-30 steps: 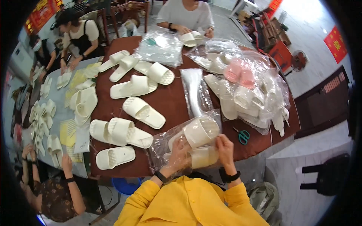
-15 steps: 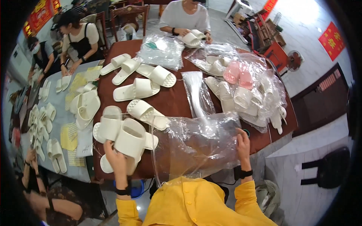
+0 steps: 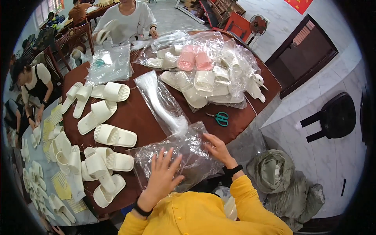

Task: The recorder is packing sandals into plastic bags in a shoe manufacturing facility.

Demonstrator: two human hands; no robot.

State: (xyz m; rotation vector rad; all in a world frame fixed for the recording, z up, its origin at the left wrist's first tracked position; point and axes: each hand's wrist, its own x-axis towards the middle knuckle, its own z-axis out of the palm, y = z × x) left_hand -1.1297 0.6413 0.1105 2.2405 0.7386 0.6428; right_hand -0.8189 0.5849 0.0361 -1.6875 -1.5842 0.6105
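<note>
Both hands rest on a clear plastic bag (image 3: 184, 156) lying at the near edge of the brown worktop (image 3: 145, 113). The left hand (image 3: 164, 176) lies flat, fingers spread, gripping nothing — apparently pressing the bag flat. The right hand (image 3: 216, 148) pinches the bag's far edge. White slippers (image 3: 105, 156) lie just left — within reach. Scissors (image 3: 220, 117) lie beyond.

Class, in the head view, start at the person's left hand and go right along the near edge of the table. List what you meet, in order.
left hand → clear plastic bag → right hand → green-handled scissors → grey-green bundle on the floor
</note>
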